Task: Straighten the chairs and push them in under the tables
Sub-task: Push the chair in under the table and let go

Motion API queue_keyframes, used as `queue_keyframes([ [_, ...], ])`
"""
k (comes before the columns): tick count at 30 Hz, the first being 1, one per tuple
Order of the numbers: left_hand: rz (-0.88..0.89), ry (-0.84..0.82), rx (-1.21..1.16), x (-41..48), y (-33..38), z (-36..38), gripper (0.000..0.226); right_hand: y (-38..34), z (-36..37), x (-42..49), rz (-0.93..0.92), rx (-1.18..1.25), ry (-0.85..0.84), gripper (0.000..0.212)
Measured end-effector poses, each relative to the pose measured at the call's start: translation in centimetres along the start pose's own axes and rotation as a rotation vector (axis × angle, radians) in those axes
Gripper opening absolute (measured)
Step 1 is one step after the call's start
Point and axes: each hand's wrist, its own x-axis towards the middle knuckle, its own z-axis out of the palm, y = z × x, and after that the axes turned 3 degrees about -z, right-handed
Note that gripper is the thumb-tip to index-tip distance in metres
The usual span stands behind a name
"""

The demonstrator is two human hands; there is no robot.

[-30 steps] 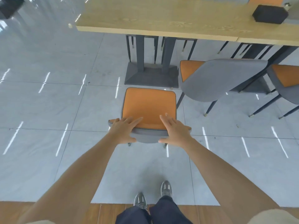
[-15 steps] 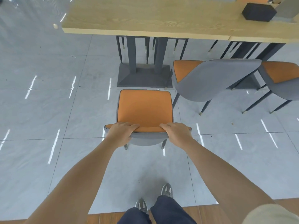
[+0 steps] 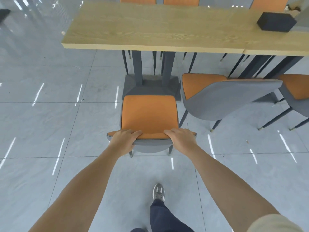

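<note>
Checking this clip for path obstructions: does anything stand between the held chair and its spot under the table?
Yes: the grey pedestal base of the table sits on the floor directly ahead of the chair. The left hand and right hand grip its backrest.

Left hand point(image 3: 124, 139) and right hand point(image 3: 180, 138) grip top of chair point(image 3: 148, 114) backrest. Chair faces table point(image 3: 150, 30), seat apparently just short of table base point(image 3: 150, 88).

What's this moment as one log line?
orange-seated grey chair: not under light wooden table | left hand: grips its backrest | right hand: grips its backrest
</note>
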Motion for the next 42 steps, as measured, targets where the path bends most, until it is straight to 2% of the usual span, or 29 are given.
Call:
queue_keyframes([
  [9,-0.033,-0.016,-0.004,7.6,-1.4,-2.8,0.054,4.5,-1.6,7.3,-0.057,-0.026,0.018,0.050],
  [12,-0.049,-0.013,-0.044,9.4,-2.2,-3.3,0.053,5.3,-1.8,9.1,-0.055,-0.013,-0.027,0.048],
  [17,-0.046,0.002,-0.043,12.2,-3.2,-4.2,0.051,6.8,-1.9,12.1,-0.048,-0.012,0.054,0.054],
  [24,-0.021,0.018,-0.057,15.1,-6.1,-5.4,0.051,6.8,-2.3,15.8,-0.042,-0.012,0.081,0.058],
  [27,0.036,0.074,-0.100,16.2,-7.3,-5.9,0.049,6.9,-2.4,17.5,-0.023,-0.018,0.090,0.058],
  [37,0.037,-0.016,-0.049,20.9,-8.5,-7.0,0.057,9.3,-2.5,21.4,0.015,-0.048,0.019,0.055],
  [42,0.036,-0.001,-0.049,22.3,-8.9,-7.5,0.054,9.8,-3.7,22.5,0.014,-0.091,0.002,0.051],
])
